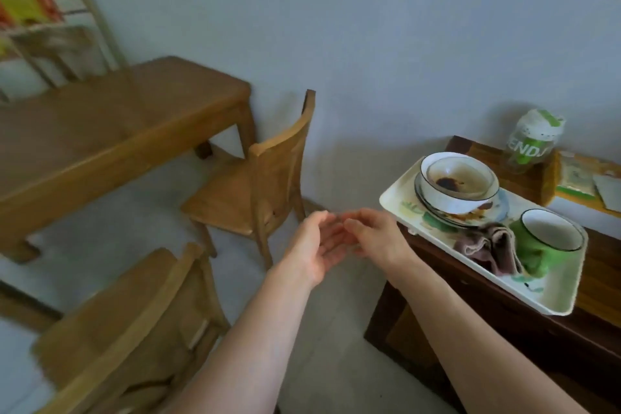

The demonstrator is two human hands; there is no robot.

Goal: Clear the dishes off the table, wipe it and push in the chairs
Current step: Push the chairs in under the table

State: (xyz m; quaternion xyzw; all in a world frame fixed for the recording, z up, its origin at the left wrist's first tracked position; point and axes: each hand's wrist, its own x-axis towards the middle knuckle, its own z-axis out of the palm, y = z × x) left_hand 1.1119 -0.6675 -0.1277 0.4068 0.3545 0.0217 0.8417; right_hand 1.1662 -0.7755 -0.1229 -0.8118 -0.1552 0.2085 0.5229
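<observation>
The light wooden dining table [111,124] stands at the left with a bare top. One wooden chair [258,178] stands off its right end, turned away from it. A second chair [134,329] is at the lower left, pulled out. A white tray [557,296] rests on a dark side table [598,252] at the right. It carries stacked dirty bowls [457,185] on a plate, a green mug [547,242] and a folded brownish cloth [487,245]. My left hand [316,245] and my right hand [373,235] meet in mid-air between chair and tray, fingers relaxed, holding nothing.
A clear jar [531,141] with green lettering stands behind the tray on the side table, next to some papers [584,178]. A shelf rack [50,20] with colourful items is at the far left. Pale floor lies between the chairs and the side table.
</observation>
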